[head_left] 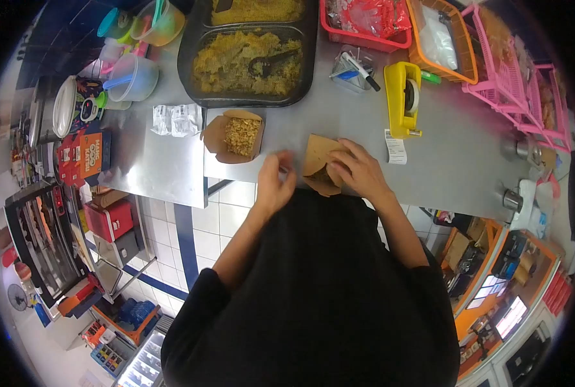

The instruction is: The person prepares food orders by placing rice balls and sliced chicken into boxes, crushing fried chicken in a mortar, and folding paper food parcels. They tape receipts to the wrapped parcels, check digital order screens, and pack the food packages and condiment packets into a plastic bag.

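Note:
At the counter's near edge stands an open brown cardboard food box, its flaps up and some dark food low inside. My right hand is on its right side, fingers closed over a flap. Just left of this box is my left hand, apart from it; the fingertips are smeared by motion. A second open cardboard food box, filled with golden crumbly food, sits further left. Behind both boxes lies a black tray of yellowish food with a dark utensil in it.
A yellow tape dispenser, a printed receipt and a pen holder stand to the right. Red and orange baskets and pink racks line the back. Silver packets and plastic tubs are left.

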Available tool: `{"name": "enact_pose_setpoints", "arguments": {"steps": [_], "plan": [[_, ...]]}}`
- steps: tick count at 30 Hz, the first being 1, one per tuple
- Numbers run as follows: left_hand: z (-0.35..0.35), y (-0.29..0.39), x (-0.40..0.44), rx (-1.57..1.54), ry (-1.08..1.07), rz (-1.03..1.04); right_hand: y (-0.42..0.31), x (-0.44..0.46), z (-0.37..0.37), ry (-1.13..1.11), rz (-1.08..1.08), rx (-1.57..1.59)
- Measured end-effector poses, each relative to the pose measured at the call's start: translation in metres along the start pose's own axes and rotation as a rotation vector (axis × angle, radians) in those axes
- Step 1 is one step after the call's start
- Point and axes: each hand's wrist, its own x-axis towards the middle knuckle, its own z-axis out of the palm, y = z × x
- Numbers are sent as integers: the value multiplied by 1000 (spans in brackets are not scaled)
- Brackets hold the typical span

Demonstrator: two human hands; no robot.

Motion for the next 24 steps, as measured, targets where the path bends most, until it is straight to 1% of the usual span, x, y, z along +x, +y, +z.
{"name": "enact_pose_setpoints", "arguments": {"steps": [1, 3, 5, 7, 9, 10, 11, 12, 13, 15, 16, 17, 18, 20, 22, 24], "plan": [[-4, 3, -10, 2, -3, 1, -5, -1, -2, 28, -12, -47], [-16, 38, -21, 179, -233, 279, -16, 1, -4, 45, -17, -88], [-8, 31, -22, 191, -223, 276, -29, 7, -1, 76, -21, -292], [1, 25, -12, 204, -205, 288, -30, 8, 7, 107, -43, -309], [12, 22, -2, 218, -105, 278, -30, 10, 7, 141, -68, -332], [18, 22, -1, 217, -95, 279, -30, 10, 3, 88, -33, -341], [25, 23, 0, 190, -71, 196, -29, 11, 0, 36, 3, -350], [29, 22, 2, 165, -50, 115, -29, 12, -2, 38, -4, -351], [30, 21, 3, 169, -45, 118, -28, 13, -3, 38, -20, -355], [29, 18, 6, 53, -89, 24, -28, 15, -2, 46, -34, -357], [28, 17, 6, 54, -90, 27, -28, 15, -2, 49, 1, -292], [29, 16, 7, -8, -100, -10, -27, 15, -3, 50, 35, -229], [31, 15, 7, -72, -109, -48, -26, 15, -5, 50, 34, -233], [37, 11, 9, -88, -81, -35, -24, 15, -12, 27, 214, 90], [41, 7, 9, -99, -48, -25, -24, 16, -15, -2, 214, 82], [42, 11, 11, -101, -59, -72, -27, 19, -17, -32, 211, 78]]}}
